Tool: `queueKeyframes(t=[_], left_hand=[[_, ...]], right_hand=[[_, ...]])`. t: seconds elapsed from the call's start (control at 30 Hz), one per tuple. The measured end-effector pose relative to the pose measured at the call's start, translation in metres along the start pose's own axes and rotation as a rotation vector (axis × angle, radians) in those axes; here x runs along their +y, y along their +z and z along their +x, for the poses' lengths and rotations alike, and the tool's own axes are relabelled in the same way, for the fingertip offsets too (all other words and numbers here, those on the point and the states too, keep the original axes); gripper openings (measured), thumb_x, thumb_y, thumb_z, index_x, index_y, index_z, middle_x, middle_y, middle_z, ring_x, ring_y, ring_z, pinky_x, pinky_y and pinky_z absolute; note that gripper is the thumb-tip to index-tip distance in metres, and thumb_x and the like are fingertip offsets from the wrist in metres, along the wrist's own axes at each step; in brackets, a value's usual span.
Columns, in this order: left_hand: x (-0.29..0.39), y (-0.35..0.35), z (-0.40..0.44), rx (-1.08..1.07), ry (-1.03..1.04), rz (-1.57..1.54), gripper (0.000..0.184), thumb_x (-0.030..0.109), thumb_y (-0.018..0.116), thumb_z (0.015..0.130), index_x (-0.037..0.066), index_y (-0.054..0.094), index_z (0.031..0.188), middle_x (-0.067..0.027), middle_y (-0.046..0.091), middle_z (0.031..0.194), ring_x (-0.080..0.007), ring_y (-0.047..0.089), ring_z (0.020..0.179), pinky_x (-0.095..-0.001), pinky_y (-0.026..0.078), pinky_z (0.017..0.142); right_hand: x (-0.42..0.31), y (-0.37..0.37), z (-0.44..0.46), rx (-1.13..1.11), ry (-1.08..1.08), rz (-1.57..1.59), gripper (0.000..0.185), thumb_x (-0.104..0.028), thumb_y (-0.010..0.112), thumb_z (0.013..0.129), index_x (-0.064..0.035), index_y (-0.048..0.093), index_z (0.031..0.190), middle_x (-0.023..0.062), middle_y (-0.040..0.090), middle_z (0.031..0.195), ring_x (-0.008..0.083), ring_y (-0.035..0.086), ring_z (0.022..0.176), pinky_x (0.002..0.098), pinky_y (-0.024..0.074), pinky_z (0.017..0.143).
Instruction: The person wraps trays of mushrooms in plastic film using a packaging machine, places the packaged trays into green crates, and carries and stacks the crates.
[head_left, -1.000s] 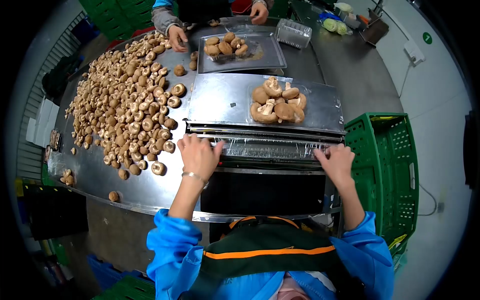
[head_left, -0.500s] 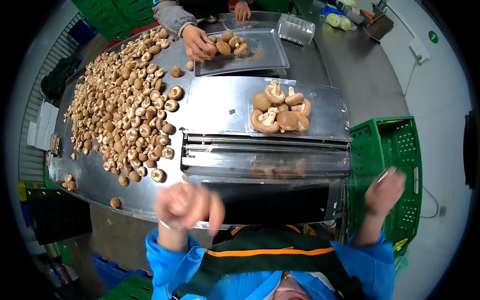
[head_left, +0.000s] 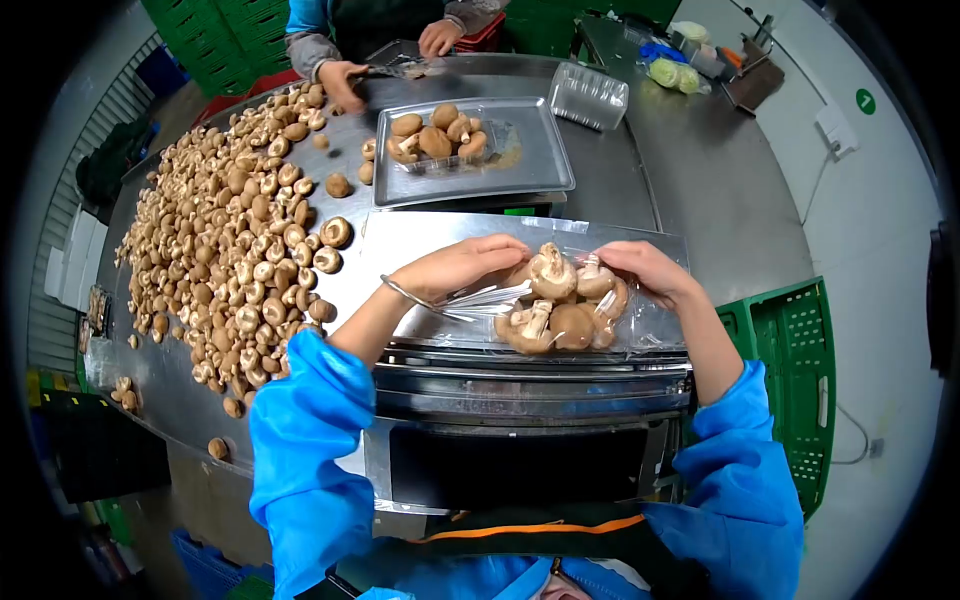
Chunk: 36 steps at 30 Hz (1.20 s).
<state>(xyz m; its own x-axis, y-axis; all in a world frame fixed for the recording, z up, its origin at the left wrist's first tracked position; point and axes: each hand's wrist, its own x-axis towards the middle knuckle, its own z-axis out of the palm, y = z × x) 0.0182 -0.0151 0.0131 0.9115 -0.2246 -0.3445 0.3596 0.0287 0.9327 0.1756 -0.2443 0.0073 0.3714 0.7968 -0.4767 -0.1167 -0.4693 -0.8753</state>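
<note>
A clear tray of shiitake mushrooms [head_left: 571, 324] sits on the metal plate [head_left: 420, 240] of the wrapping machine, stems and caps facing up. My left hand [head_left: 468, 268], with a bracelet at the wrist, grips the tray's left side, fingers partly hidden behind the mushrooms. On the other side, my right hand [head_left: 650, 270] curls round the upper right edge. Shiny clear film [head_left: 485, 300] stretches in creases below my left hand and also glints around the mushrooms. The machine's rollers [head_left: 530, 390] lie just below the tray.
Loose mushrooms [head_left: 225, 250] are heaped on the steel table at left. Beyond the machine, a metal scale pan [head_left: 530, 175] carries another tray of mushrooms [head_left: 440, 138]. A co-worker's hands [head_left: 342, 85] are at the far side. Clear trays [head_left: 590, 95] and a green crate [head_left: 795, 370] stand right.
Both my hands have moved from near my body, up and inward, to the sides of the mushroom tray. The co-worker's hand has left the mushrooms on the scale pan.
</note>
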Motion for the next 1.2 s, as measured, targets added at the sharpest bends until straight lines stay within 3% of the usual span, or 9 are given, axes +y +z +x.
queueKeyframes(t=[0.17, 0.27, 0.63, 0.67, 0.73, 0.87, 0.97, 1.13, 1.2], left_hand=[[0.003, 0.011, -0.031, -0.191, -0.136, 0.01, 0.077, 0.062, 0.038, 0.081, 0.012, 0.02, 0.137, -0.0155, 0.028, 0.134, -0.0332, 0.045, 0.111, -0.0356, 0.049, 0.074], [0.014, 0.03, -0.059, -0.129, -0.164, 0.193, 0.081, 0.064, 0.036, 0.08, 0.007, 0.02, 0.136, -0.018, 0.037, 0.129, -0.0333, 0.043, 0.114, -0.0445, 0.046, 0.082], [-0.057, 0.095, -0.19, -0.468, -0.154, 0.055, 0.077, 0.048, 0.045, 0.085, -0.006, 0.017, 0.133, -0.0204, 0.04, 0.128, -0.0255, 0.037, 0.12, -0.0325, 0.03, 0.099], [-0.086, 0.099, -0.189, -0.359, -0.115, 0.082, 0.058, 0.043, 0.048, 0.086, -0.005, 0.046, 0.117, -0.0143, 0.056, 0.11, -0.0198, 0.051, 0.105, -0.0292, 0.037, 0.092], [-0.146, 0.102, -0.181, -0.041, -0.1, -0.061, 0.033, 0.03, 0.051, 0.088, -0.001, 0.057, 0.097, -0.0069, 0.062, 0.089, -0.0132, 0.057, 0.085, -0.0247, 0.044, 0.081], [-0.185, 0.148, -0.164, 0.693, 0.079, -0.322, 0.025, 0.026, 0.048, 0.09, 0.005, 0.055, 0.077, 0.0014, 0.053, 0.063, -0.0053, 0.048, 0.054, -0.0189, 0.04, 0.051], [-0.18, 0.173, -0.149, 1.05, 0.108, -0.205, 0.028, 0.028, 0.046, 0.091, 0.006, 0.054, 0.076, 0.0038, 0.048, 0.061, -0.0028, 0.04, 0.047, -0.0183, 0.031, 0.042], [-0.202, 0.208, -0.228, 1.059, 0.084, -1.082, 0.02, 0.023, 0.048, 0.089, 0.008, 0.049, 0.078, 0.0063, 0.038, 0.056, -0.0011, 0.026, 0.04, -0.0152, 0.021, 0.036], [-0.262, 0.236, -0.257, 0.903, -0.062, -1.296, 0.018, 0.021, 0.049, 0.088, 0.005, 0.053, 0.083, 0.0028, 0.051, 0.064, -0.0037, 0.04, 0.047, -0.0169, 0.033, 0.041]], right_hand=[[0.008, 0.013, -0.041, -0.107, 0.086, 0.161, 0.059, -0.051, 0.038, 0.086, -0.0064, 0.036, 0.126, 0.0144, 0.047, 0.118, 0.0246, 0.055, 0.096, 0.0363, 0.055, 0.054], [-0.001, 0.031, -0.077, -0.128, -0.008, 0.23, 0.061, -0.051, 0.039, 0.086, -0.004, 0.037, 0.124, 0.0155, 0.05, 0.112, 0.0248, 0.057, 0.09, 0.0309, 0.0538, 0.043], [0.081, 0.12, -0.196, -0.183, 0.098, 0.306, 0.051, -0.038, 0.037, 0.09, -0.0018, 0.03, 0.126, 0.0163, 0.049, 0.111, 0.0204, 0.061, 0.072, 0.0263, 0.0507, 0.036], [0.09, 0.125, -0.186, -0.149, 0.195, 0.304, 0.052, -0.039, 0.037, 0.089, -0.0015, 0.033, 0.124, 0.015, 0.049, 0.111, 0.0197, 0.061, 0.074, 0.0256, 0.0497, 0.035], [0.129, 0.121, -0.17, -0.127, 0.21, 0.197, 0.054, -0.043, 0.036, 0.089, -0.0007, 0.035, 0.124, 0.0136, 0.05, 0.11, 0.0198, 0.061, 0.078, 0.0262, 0.0496, 0.036], [0.18, 0.142, -0.195, 0.321, 0.229, 0.435, 0.051, -0.043, 0.036, 0.09, -0.0007, 0.045, 0.117, 0.0066, 0.054, 0.075, 0.0131, 0.06, 0.06, 0.0205, 0.0424, 0.035], [0.182, 0.175, -0.191, 0.711, -0.001, 0.681, 0.02, -0.018, 0.046, 0.09, -0.0033, 0.049, 0.104, -0.0033, 0.038, 0.055, 0.0037, 0.031, 0.039, 0.0187, 0.0242, 0.033], [0.179, 0.16, -0.262, 0.683, 0.041, 1.191, 0.019, -0.013, 0.043, 0.089, -0.0128, 0.043, 0.109, -0.0043, 0.032, 0.055, 0.0033, 0.025, 0.034, 0.0184, 0.0194, 0.029], [0.278, 0.181, -0.282, 0.688, 0.197, 1.046, 0.022, -0.013, 0.048, 0.086, -0.0133, 0.046, 0.108, -0.0017, 0.042, 0.06, 0.0048, 0.036, 0.037, 0.0175, 0.0278, 0.032]])
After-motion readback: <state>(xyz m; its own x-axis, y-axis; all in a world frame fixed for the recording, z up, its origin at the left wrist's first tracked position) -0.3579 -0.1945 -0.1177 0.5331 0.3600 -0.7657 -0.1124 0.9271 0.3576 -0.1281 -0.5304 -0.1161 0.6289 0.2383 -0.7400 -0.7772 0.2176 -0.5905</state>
